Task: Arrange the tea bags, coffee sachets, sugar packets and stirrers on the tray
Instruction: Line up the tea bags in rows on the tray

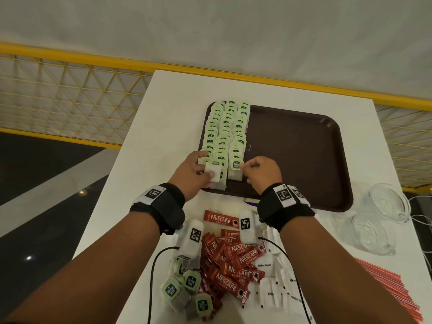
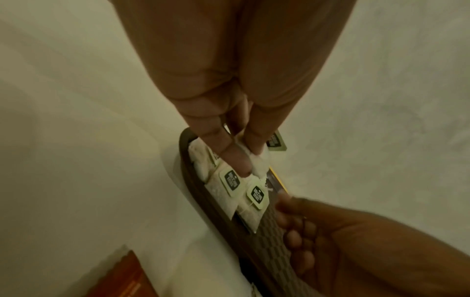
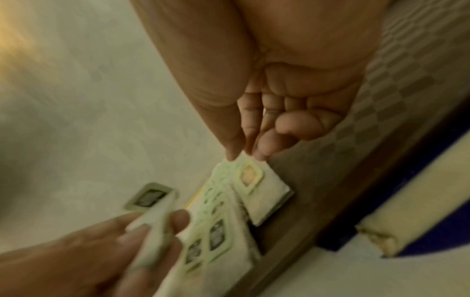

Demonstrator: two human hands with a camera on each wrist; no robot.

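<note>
A brown tray (image 1: 292,148) carries three columns of green-tagged tea bags (image 1: 224,132) along its left side. My left hand (image 1: 208,174) pinches a white tea bag (image 1: 214,175) just over the near left corner of the tray; the left wrist view shows the bag (image 2: 257,163) between my fingertips. My right hand (image 1: 243,168) pinches the top edge of the nearest tea bag (image 1: 235,170) in the third column, which lies flat on the tray (image 3: 318,170). In the right wrist view thumb and forefinger meet on that bag (image 3: 257,193).
Near me on the white table lie loose tea bags (image 1: 184,286), a heap of red coffee sachets (image 1: 233,260), white sugar packets (image 1: 273,284) and red stirrers (image 1: 392,293) at the right edge. Two glass cups (image 1: 383,204) stand right of the tray. A yellow railing runs behind.
</note>
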